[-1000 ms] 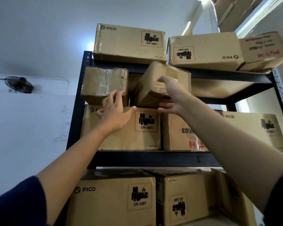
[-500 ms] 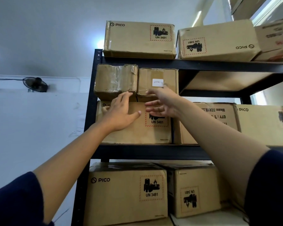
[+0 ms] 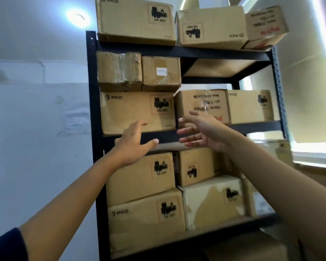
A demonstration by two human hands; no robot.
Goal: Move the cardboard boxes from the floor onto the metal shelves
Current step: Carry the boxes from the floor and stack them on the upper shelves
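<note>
Boxes shelved, hands empty

Small box [image 3: 161, 73] with a white label sits on the second level of the metal shelves [image 3: 91, 110], touching the taped box [image 3: 119, 70] to its left; both rest on the large box [image 3: 137, 113] below. It appears squarely seated.

Both hands are off the load. The left hand [image 3: 132, 144] is relaxed with fingers extended in front of the shelf rail, holding nothing. The right hand [image 3: 201, 132] is likewise spread and empty, just beside it.

Count, as visible: top level, three boxes; second level, two small boxes stacked over three large ones; lower level, at least four, with a further box partly hidden at the right edge. One wall lamp [image 3: 78, 17]. The floor is not in view, so the number left to move cannot be told.

Risks, as judged: the right-hand top box [image 3: 265, 25] overhangs the frame corner and looks tilted; a knock to the frame could bring it down. The two small boxes are stacked at the front edge; a nudge in passing could tip them forward. The lower white-patched box [image 3: 213, 202] shows torn facing and may crush under added load.
</note>
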